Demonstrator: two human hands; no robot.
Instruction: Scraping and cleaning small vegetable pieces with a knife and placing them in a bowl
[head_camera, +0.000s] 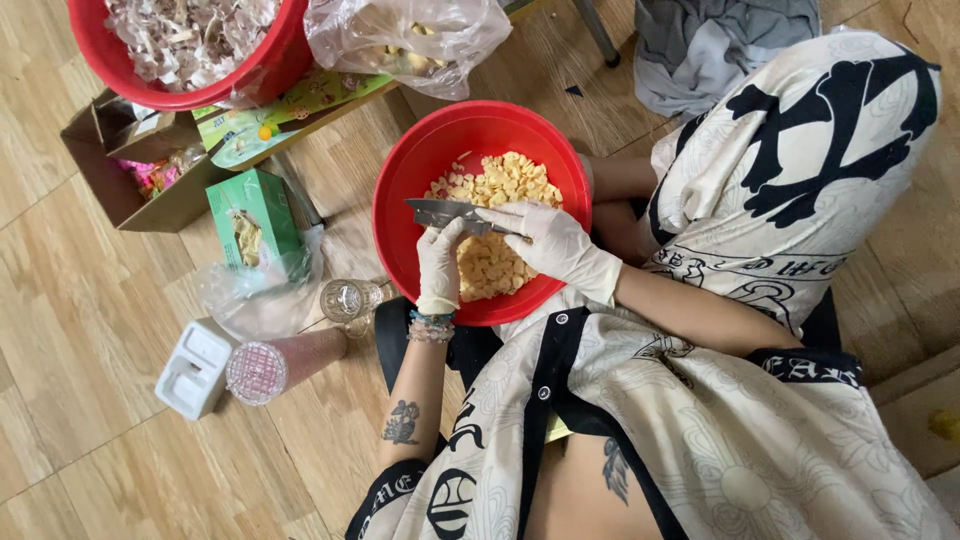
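Observation:
A red plastic bowl (410, 175) sits in front of me on the floor, holding several peeled pale yellow garlic cloves (505, 180). Both my hands wear white gloves and hover over the bowl. My right hand (555, 245) grips the handle of a steel knife (440, 212), its blade pointing left. My left hand (440, 262) is closed on a small clove just below the blade, fingertips touching the knife's edge.
A second red bowl (265, 70) of dry garlic skins stands at the top left. Beside it are a clear plastic bag (405, 35), a cardboard box (120, 170), a green carton (255, 215), a glass cup (350, 298), a pink tumbler (280, 362) and a white container (195, 368).

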